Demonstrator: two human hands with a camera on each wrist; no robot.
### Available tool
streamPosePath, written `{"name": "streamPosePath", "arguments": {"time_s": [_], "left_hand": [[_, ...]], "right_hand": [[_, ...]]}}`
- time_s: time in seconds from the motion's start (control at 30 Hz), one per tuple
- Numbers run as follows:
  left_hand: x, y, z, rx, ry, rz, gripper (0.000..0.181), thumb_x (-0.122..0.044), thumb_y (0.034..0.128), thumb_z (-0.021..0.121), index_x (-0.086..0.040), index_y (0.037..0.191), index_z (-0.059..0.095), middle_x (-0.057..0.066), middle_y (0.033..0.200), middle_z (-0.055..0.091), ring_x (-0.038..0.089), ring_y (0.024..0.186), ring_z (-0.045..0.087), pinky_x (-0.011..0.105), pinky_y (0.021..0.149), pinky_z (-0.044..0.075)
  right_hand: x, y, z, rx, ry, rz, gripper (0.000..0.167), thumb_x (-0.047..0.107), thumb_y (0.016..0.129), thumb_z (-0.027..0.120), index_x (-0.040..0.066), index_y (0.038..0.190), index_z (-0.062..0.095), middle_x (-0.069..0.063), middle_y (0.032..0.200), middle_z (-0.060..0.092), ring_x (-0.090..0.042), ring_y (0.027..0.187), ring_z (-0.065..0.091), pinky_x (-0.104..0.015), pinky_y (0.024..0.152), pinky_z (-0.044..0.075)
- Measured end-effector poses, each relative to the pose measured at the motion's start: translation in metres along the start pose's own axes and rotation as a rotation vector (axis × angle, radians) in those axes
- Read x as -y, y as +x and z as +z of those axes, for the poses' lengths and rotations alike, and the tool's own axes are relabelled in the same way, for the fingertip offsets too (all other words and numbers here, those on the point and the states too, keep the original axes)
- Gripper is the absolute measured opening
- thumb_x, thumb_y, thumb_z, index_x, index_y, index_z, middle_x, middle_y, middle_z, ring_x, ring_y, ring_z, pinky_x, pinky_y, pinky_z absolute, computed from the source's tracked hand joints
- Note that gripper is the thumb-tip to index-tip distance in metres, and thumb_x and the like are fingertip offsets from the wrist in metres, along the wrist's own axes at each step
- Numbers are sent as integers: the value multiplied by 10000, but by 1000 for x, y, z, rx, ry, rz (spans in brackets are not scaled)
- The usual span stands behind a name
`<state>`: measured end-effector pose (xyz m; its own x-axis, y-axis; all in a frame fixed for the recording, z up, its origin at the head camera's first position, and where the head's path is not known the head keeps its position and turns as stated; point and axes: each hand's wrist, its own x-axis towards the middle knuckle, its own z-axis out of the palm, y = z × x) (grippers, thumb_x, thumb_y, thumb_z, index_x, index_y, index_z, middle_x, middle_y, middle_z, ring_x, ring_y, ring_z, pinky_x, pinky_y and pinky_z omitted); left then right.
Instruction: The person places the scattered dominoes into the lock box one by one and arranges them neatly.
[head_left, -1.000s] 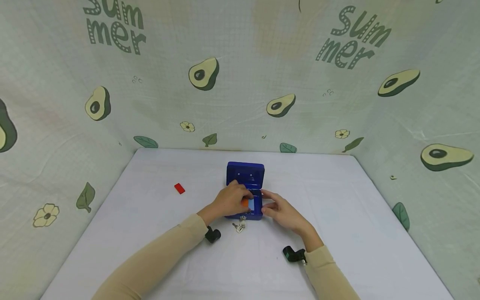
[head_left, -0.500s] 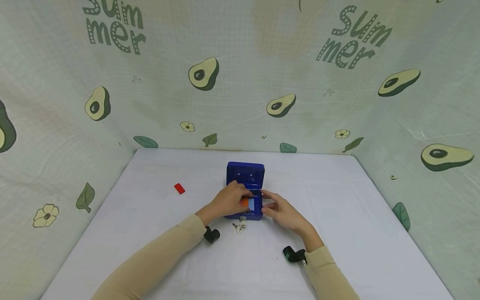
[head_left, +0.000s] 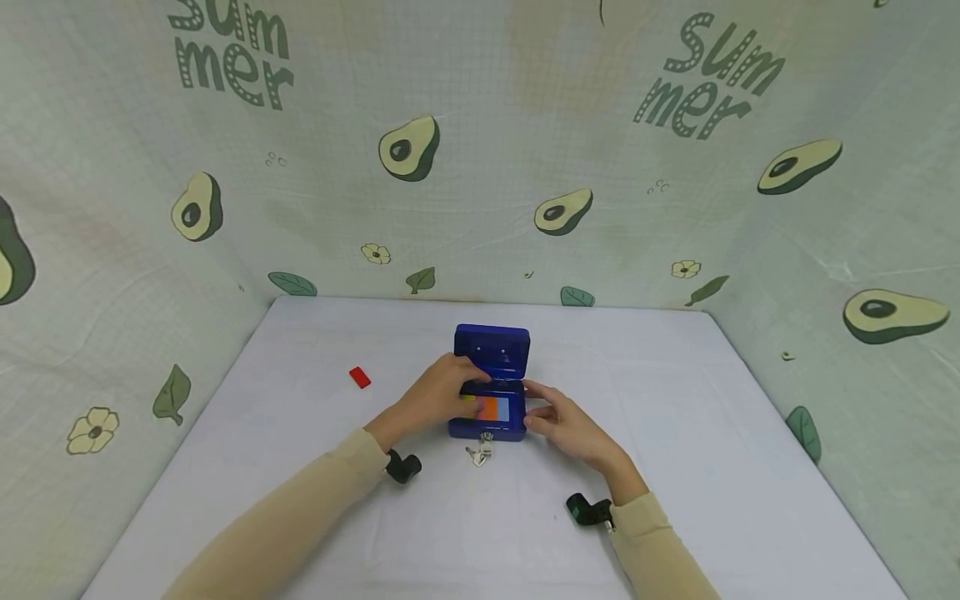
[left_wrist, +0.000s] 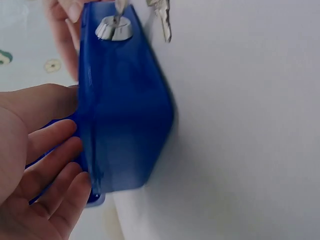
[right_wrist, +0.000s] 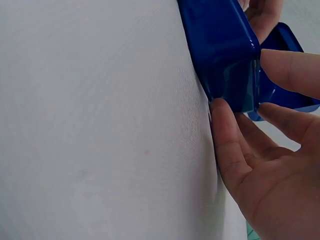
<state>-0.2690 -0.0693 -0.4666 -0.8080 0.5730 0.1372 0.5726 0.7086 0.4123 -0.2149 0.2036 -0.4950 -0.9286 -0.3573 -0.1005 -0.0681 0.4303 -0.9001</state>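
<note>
An open blue cash box point(head_left: 487, 433) stands on the table, its lid point(head_left: 491, 350) tilted up behind. Inside lies a flat piece with orange, pink, yellow and light blue areas point(head_left: 491, 408). My left hand point(head_left: 438, 393) reaches over the box's left side, thumb above the coloured piece, fingers relaxed toward the back. In the left wrist view its fingers point(left_wrist: 55, 165) lie loosely by the rim. My right hand point(head_left: 566, 425) touches the right side with thumb and fingertips point(right_wrist: 222, 112), fingers fairly straight. A keyed lock point(left_wrist: 114, 29) sits on the front wall.
Keys point(head_left: 478, 454) hang at the box's front, by the white tabletop point(head_left: 480, 533). A small red rectangular piece point(head_left: 360, 377) lies to the left of the box. Patterned cloth walls point(head_left: 480, 267) enclose the table's back and sides.
My left hand has drawn back to the left and its thumb has lifted away, so more of the coloured piece shows. The right hand and the box have stayed put.
</note>
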Motion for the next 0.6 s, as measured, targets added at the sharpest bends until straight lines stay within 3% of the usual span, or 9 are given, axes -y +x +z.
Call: {"name": "streamPosePath", "arguments": {"time_s": [0.33, 0.6], "left_hand": [[26, -20, -31, -81, -17, -82, 459, -282, 928, 847, -158, 1353, 725, 55, 1242, 721, 264, 1215, 578, 467, 1030, 541], [50, -38, -45, -112, -25, -135, 519, -247, 923, 846, -134, 1403, 685, 111, 1254, 720, 321, 1205, 585, 525, 997, 543]], "right_hand": [[1, -1, 1, -22, -12, 10, 673, 202, 1056, 669, 141, 1657, 373, -169, 1632, 443, -325, 1316, 617, -530, 1081, 523], [1, 0, 1, -17, -13, 9, 669, 205, 1057, 668, 149, 1657, 376, -165, 1631, 447, -324, 1316, 618, -524, 1094, 517]]}}
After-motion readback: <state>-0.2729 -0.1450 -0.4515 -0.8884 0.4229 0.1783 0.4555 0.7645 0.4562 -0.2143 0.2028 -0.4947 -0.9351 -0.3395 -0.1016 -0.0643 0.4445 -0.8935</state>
